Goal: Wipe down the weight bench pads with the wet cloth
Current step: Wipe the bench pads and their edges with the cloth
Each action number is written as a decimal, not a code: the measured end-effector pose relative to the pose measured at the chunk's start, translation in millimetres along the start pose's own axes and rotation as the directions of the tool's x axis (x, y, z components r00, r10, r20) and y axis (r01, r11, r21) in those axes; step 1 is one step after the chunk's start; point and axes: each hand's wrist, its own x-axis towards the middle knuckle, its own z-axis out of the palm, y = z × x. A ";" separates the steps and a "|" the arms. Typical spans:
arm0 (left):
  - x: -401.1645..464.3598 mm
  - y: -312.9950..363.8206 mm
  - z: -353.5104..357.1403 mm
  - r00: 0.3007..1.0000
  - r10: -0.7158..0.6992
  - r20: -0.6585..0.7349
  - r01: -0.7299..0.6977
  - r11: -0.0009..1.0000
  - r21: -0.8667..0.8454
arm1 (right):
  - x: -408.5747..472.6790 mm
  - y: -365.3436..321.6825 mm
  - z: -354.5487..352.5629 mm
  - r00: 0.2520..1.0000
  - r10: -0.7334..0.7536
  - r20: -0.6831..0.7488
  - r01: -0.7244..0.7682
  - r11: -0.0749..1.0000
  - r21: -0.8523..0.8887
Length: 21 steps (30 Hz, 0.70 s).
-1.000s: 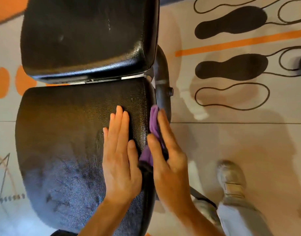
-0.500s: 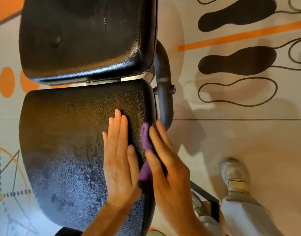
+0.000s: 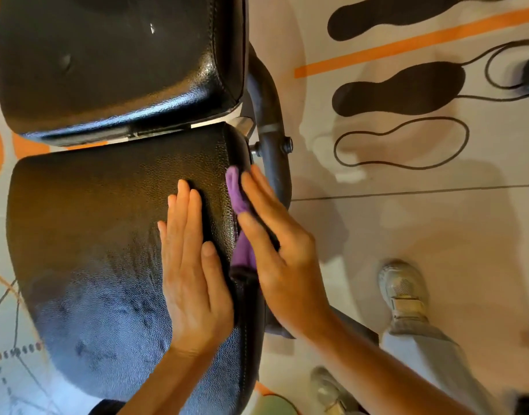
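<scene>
Two black leather pads fill the left of the view. The seat pad [image 3: 86,250] lies nearest me and the back pad [image 3: 107,61] lies beyond a narrow gap. My left hand [image 3: 191,274] rests flat on the top of the seat pad near its right edge, fingers straight and together. My right hand [image 3: 275,253] presses a purple cloth [image 3: 238,199] against the seat pad's right side with straight fingers. Most of the cloth is hidden under that hand. The near part of the seat pad shows damp streaks.
A dark metal frame tube [image 3: 272,136] with a bolt runs just right of the pads, beside my right hand. My shoes [image 3: 402,292] and grey trouser leg stand on the floor at lower right. Black footprint shapes [image 3: 398,88] and an orange stripe mark the floor.
My right hand with the cloth slid toward me along the pad's right side, then back away to near the frame bolt. The left hand stays flat on the pad.
</scene>
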 end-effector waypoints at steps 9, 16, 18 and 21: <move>-6.2 -4.0 -8.0 0.998 0.040 0.041 -0.038 0.998 -0.050 | 42.2 6.3 -30.2 0.992 0.061 0.112 -0.064 0.998 0.023; -98.8 -37.5 -30.0 0.964 0.124 0.234 -0.131 0.991 0.013 | 4.1 20.5 -5.8 0.998 0.028 -0.057 -0.024 0.998 0.060; -108.4 -45.9 -29.0 0.957 0.151 0.248 -0.165 0.986 0.037 | -29.8 34.2 10.6 0.990 -0.021 -0.137 0.033 0.996 0.086; -109.7 -50.7 -23.4 0.959 0.182 0.218 -0.194 0.980 0.033 | -106.4 58.5 34.1 0.984 -0.048 -0.169 0.058 0.997 0.057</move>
